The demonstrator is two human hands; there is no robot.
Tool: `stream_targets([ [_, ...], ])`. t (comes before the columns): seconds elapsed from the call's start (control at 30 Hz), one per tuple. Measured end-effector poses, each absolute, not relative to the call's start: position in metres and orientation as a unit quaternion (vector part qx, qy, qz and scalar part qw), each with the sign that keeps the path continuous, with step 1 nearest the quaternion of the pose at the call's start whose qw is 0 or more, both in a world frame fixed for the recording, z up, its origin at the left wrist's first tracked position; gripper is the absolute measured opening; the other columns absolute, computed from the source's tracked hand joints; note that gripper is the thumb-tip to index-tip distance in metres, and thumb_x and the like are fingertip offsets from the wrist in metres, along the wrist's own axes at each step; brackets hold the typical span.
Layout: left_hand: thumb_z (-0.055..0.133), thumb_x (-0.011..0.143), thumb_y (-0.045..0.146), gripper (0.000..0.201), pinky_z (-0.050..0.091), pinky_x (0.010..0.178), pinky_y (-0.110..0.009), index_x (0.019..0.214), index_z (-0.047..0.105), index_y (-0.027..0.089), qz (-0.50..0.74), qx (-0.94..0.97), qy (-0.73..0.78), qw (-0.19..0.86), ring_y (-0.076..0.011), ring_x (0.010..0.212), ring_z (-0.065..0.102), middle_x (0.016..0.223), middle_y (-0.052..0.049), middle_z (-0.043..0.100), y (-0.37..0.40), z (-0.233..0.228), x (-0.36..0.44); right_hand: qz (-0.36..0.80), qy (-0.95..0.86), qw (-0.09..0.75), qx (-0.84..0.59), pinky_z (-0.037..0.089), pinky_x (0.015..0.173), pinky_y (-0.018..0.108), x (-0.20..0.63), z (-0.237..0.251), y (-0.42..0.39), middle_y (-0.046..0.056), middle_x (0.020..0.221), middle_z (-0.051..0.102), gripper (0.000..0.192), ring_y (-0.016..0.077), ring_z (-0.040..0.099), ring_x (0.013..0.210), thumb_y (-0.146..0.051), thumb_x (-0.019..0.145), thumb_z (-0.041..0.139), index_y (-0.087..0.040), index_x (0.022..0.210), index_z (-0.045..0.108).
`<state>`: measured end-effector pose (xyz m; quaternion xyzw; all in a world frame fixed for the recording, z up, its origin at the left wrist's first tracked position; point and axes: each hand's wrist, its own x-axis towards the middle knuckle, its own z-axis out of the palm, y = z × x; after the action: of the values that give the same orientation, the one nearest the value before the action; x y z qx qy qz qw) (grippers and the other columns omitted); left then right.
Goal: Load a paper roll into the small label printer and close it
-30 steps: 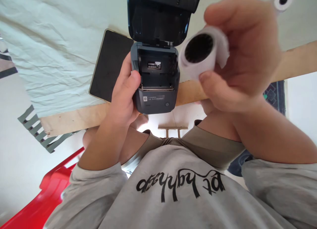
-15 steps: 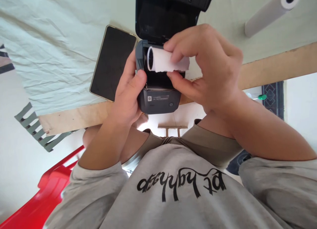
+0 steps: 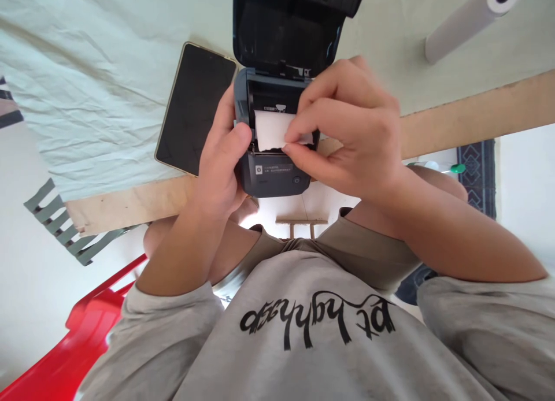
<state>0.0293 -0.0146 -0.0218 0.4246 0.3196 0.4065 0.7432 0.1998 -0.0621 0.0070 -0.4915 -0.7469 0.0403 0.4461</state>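
Pale green cloth [image 3: 108, 71] covers the table, with a smartphone [image 3: 195, 109] at 9 o'clock of the small thermal printer [image 3: 273, 170], whose lid [image 3: 284, 34] stands open. Left hand [image 3: 221, 164] wraps around the printer body. Right hand [image 3: 351, 129] pinches the paper roll [image 3: 271, 130] lying in the bay. Best to keep the loose end drawn squarely over the front edge. A spare roll [image 3: 466, 19] lies at 2 o'clock.

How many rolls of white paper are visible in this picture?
2. One paper roll sits in the open printer, pinched by the right hand; a second roll lies on the cloth, upper right. No others visible.
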Motion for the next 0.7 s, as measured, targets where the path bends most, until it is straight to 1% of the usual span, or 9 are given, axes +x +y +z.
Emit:
stream_targets([
  [0.07, 0.068, 0.072, 0.061, 0.052, 0.055, 0.071, -0.043, 0.114, 0.064, 0.031, 0.415, 0.458, 0.29, 0.731, -0.0288, 0.089, 0.066, 0.096, -0.007, 0.068, -0.012, -0.027, 0.03, 0.034, -0.75, 0.462, -0.472, 0.048, 0.08, 0.032, 0.2, 0.006, -0.067, 0.0, 0.086, 0.064, 0.007, 0.0112, 0.055, 0.082, -0.023, 0.084, 0.063, -0.021, 0.078, 0.065],
  [0.17, 0.07, 0.07, 0.064, 0.053, 0.057, 0.085, -0.044, 0.113, 0.063, 0.032, 0.413, 0.493, 0.285, 0.711, -0.0283, 0.1, 0.066, 0.106, -0.006, 0.068, -0.009, -0.033, 0.028, 0.016, -0.767, 0.459, -0.448, 0.047, 0.079, 0.034, 0.198, 0.003, -0.074, -0.001, 0.087, 0.065, 0.004, 0.0124, 0.055, 0.083, -0.019, 0.081, 0.066, -0.022, 0.079, 0.064],
  [0.3, 0.079, 0.066, 0.052, 0.062, 0.056, 0.096, -0.044, 0.121, 0.059, 0.035, 0.416, 0.53, 0.274, 0.686, -0.0275, 0.11, 0.065, 0.108, -0.002, 0.066, -0.008, -0.039, 0.021, 0.02, -0.798, 0.422, -0.43, 0.049, 0.081, 0.038, 0.198, 0.0, -0.077, -0.001, 0.093, 0.067, 0.004, 0.0187, 0.059, 0.098, -0.023, 0.082, 0.069, -0.023, 0.083, 0.065],
  [0.4, 0.083, 0.06, 0.044, 0.073, 0.056, 0.098, -0.047, 0.127, 0.057, 0.036, 0.419, 0.554, 0.263, 0.669, -0.0307, 0.117, 0.064, 0.114, -0.003, 0.065, -0.006, -0.045, 0.016, 0.045, -0.777, 0.466, -0.422, 0.05, 0.085, 0.038, 0.204, 0.0, -0.075, 0.0, 0.092, 0.065, 0.01, 0.016, 0.061, 0.094, -0.031, 0.086, 0.064, -0.022, 0.085, 0.066],
  [0.47, 0.085, 0.055, 0.042, 0.081, 0.057, 0.096, -0.048, 0.13, 0.053, 0.038, 0.416, 0.569, 0.26, 0.66, -0.0323, 0.119, 0.064, 0.121, -0.003, 0.064, -0.002, -0.051, 0.015, 0.045, -0.737, 0.513, -0.438, 0.05, 0.085, 0.033, 0.21, 0.002, -0.073, 0.001, 0.092, 0.062, 0.015, 0.0131, 0.06, 0.093, -0.033, 0.087, 0.06, -0.02, 0.091, 0.067],
  [0.53, 0.088, 0.048, 0.043, 0.095, 0.058, 0.095, -0.049, 0.134, 0.047, 0.044, 0.412, 0.586, 0.232, 0.658, -0.0337, 0.124, 0.061, 0.131, -0.002, 0.061, 0.004, -0.058, 0.015, 0.068, -0.683, 0.538, -0.488, 0.048, 0.087, 0.029, 0.216, 0.007, -0.072, 0.001, 0.104, 0.059, 0.023, 0.0135, 0.059, 0.105, -0.031, 0.084, 0.06, -0.021, 0.105, 0.065],
  [0.6, 0.09, 0.039, 0.048, 0.109, 0.057, 0.099, -0.053, 0.136, 0.04, 0.049, 0.412, 0.6, 0.197, 0.657, -0.0353, 0.13, 0.057, 0.14, 0.001, 0.056, 0.011, -0.065, 0.016, 0.14, -0.641, 0.529, -0.538, 0.046, 0.095, 0.029, 0.219, 0.014, -0.074, -0.002, 0.126, 0.054, 0.037, 0.0179, 0.053, 0.126, -0.029, 0.084, 0.057, -0.027, 0.121, 0.058],
  [0.63, 0.09, 0.036, 0.049, 0.113, 0.056, 0.101, -0.055, 0.137, 0.038, 0.05, 0.411, 0.603, 0.187, 0.657, -0.0361, 0.133, 0.055, 0.143, 0.001, 0.054, 0.013, -0.067, 0.016, 0.184, -0.632, 0.517, -0.547, 0.044, 0.1, 0.031, 0.22, 0.019, -0.075, -0.004, 0.135, 0.049, 0.042, 0.0201, 0.049, 0.136, -0.029, 0.085, 0.055, -0.031, 0.127, 0.054],
  [0.7, 0.091, 0.033, 0.05, 0.117, 0.054, 0.104, -0.057, 0.137, 0.038, 0.048, 0.404, 0.604, 0.195, 0.659, -0.0375, 0.135, 0.052, 0.142, 0.0, 0.053, 0.016, -0.069, 0.015, 0.251, -0.63, 0.497, -0.541, 0.039, 0.108, 0.033, 0.221, 0.027, -0.076, -0.007, 0.142, 0.046, 0.045, 0.0209, 0.042, 0.145, -0.029, 0.087, 0.049, -0.035, 0.132, 0.049],
])
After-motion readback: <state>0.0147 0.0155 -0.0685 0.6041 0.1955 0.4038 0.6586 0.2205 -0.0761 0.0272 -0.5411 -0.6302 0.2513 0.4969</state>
